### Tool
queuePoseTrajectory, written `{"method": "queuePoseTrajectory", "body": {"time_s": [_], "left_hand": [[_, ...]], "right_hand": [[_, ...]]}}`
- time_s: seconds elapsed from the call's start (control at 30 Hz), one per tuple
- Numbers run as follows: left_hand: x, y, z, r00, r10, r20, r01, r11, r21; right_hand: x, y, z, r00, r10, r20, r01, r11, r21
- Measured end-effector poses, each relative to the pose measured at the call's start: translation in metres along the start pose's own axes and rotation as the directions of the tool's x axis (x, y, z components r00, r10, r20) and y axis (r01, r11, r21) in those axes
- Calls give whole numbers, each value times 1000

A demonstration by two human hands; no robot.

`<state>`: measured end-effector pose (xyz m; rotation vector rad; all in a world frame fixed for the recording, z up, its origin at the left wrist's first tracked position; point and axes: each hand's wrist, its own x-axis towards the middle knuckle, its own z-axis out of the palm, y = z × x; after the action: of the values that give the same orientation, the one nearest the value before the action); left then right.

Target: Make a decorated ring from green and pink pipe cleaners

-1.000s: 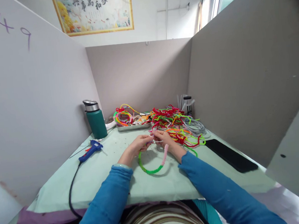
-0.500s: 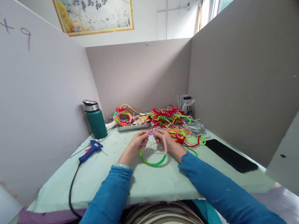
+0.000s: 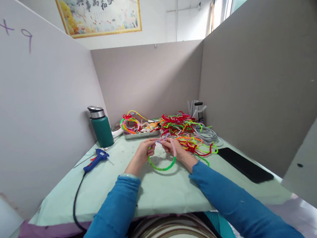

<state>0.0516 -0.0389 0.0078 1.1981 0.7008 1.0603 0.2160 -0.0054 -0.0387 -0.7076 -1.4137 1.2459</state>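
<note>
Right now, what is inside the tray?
In the tray, small flat pieces show, some orange; a colourful coil sits at its left end. What lies beneath them is covered.

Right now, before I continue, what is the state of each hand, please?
Left hand: closed, holding the curved green-and-pink pipe-cleaner band.
Right hand: closed, pinching the thin purple strand.

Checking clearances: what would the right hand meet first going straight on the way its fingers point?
Besides the fuzzy strand it holds, the right hand would probably meet the left hand, facing it across a small gap; depth is unclear.
</note>
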Motion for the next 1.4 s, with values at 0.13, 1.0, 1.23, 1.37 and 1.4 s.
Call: {"method": "queuePoseTrajectory", "body": {"time_s": [0.13,1.0,1.23,1.37,1.4], "left_hand": [[-1,0,2,1000,11,-4,-11,1000,11],[2,-8,6,970,54,-236,18,956,293],[-1,-8,11,962,86,-257,14,931,364],[0,-8,8,983,32,-183,22,958,285],[0,-8,7,985,24,-170,24,961,275]], "right_hand": [[-6,-7,3,999,-19,42,26,985,-169],[-17,-26,12,1000,-27,3,27,984,-176],[-19,-32,15,1000,-14,6,15,992,-128],[-19,-29,12,998,8,55,0,990,-140],[-18,-27,11,997,16,76,-4,989,-147]]}}
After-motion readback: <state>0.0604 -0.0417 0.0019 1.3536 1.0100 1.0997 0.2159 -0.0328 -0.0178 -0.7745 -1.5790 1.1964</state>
